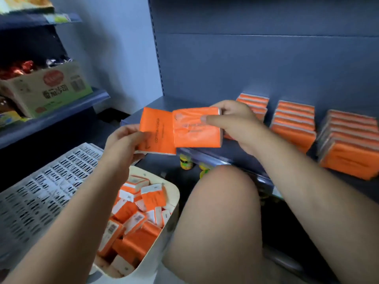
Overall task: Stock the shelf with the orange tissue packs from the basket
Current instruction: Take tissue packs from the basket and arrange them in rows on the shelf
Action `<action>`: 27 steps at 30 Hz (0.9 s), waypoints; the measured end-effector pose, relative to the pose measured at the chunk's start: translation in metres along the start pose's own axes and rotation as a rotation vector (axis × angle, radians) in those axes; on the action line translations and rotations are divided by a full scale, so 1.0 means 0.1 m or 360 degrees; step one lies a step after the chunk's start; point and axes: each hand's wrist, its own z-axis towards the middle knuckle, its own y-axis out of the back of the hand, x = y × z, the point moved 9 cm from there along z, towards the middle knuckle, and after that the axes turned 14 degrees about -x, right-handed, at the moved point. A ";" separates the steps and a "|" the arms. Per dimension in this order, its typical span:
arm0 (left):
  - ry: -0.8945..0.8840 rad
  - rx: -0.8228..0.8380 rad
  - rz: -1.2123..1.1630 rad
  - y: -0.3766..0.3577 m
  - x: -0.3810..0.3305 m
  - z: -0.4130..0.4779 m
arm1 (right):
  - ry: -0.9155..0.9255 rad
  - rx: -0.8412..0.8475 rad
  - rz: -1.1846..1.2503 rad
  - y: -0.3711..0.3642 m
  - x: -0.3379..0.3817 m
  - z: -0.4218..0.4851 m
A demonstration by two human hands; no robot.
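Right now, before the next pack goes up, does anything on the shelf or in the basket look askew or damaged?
Nothing looks damaged or spilled. The rightmost stack on the shelf looks stepped, upper packs set back from lower ones, so it may need squaring. Packs in the basket lie jumbled, some on edge.

Basket [176, 193] low centre-left, between crate [51, 181] on its left and knee [221, 201] on its right; loose tissue packs [139, 222] piled in it. Above the basket, before the shelf [184, 103] edge, left hand [123, 140] holds left pack [156, 130] and right hand [235, 121] holds right pack [194, 130], side by side, edges meeting. On the shelf, behind and right of the hands, near stack [254, 103], middle stack [293, 121] and far stack [348, 144] in a row, apart; jars [186, 161] under the shelf; cardboard box [51, 87] on side shelf [61, 115] far left
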 end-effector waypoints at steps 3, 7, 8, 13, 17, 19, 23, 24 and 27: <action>-0.0171 0.0222 0.0015 -0.62 -0.36 -0.19 | 0.0010 -0.0079 0.0001 0.74 -0.01 -0.13; -0.0382 0.0554 0.0051 -1.43 -0.67 -0.54 | 0.0037 -0.0262 -0.0083 1.72 -0.12 -0.35; -0.0414 0.0618 0.0039 -1.63 -0.71 -0.62 | 0.0068 -0.0338 -0.0101 1.95 -0.17 -0.42; -0.0568 0.0711 -0.0135 -2.45 -0.65 -0.97 | 0.0217 -0.0729 -0.0252 2.87 -0.30 -0.71; -0.0645 0.0803 -0.0177 -2.86 -0.47 -1.26 | 0.0246 -0.0905 -0.0273 3.38 -0.25 -0.82; -0.0708 0.0893 -0.0128 -2.97 -0.43 -1.35 | 0.0271 -0.1014 -0.0312 3.59 -0.29 -0.91; -0.0736 0.0985 -0.0060 -3.08 -0.38 -1.38 | 0.0282 -0.1058 -0.0700 3.80 -0.37 -1.06; -0.0742 0.1006 -0.0049 -3.11 -0.38 -1.38 | 0.0274 -0.1082 -0.0795 3.85 -0.38 -1.09; -0.0755 0.1006 0.0003 -3.22 -0.36 -1.39 | 0.0310 -0.1089 -0.1033 3.88 -0.40 -1.14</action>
